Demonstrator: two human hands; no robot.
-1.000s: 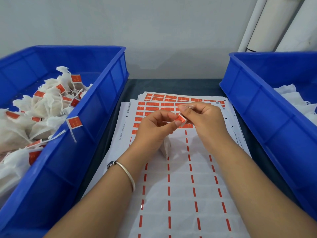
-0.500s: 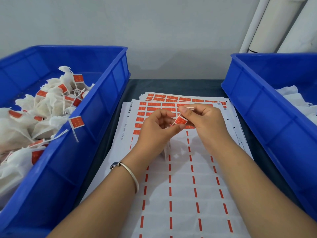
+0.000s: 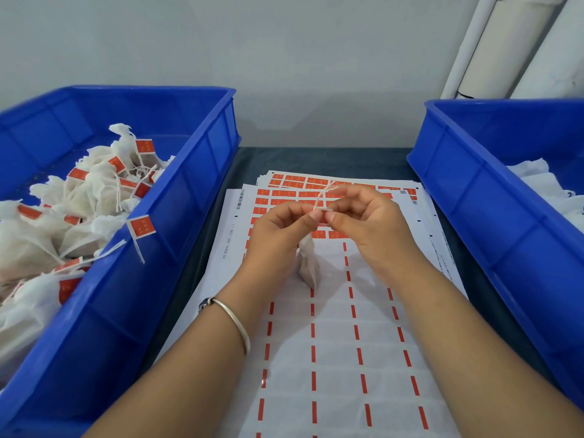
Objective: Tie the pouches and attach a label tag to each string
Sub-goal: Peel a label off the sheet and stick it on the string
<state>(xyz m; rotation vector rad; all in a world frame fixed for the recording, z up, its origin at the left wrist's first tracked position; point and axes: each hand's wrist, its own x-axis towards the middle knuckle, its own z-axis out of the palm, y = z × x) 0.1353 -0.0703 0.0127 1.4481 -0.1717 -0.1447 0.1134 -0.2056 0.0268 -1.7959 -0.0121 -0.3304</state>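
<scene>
The top label sheet [image 3: 234,248] carries, along its left margin, a small barcode [image 3: 240,199] and a sideways printed line reading roughly "1-1 0802-1600 14458-56". The marks on the orange labels [image 3: 294,193] are too small to read.

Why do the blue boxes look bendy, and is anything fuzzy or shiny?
Head view: the wide lens bows the left bin and right bin outward; light is soft, with faint shadows under the hands on the label sheet; no glare; the fingertips look slightly soft.

Open lane between two blue bins [image 3: 177,197]
</scene>
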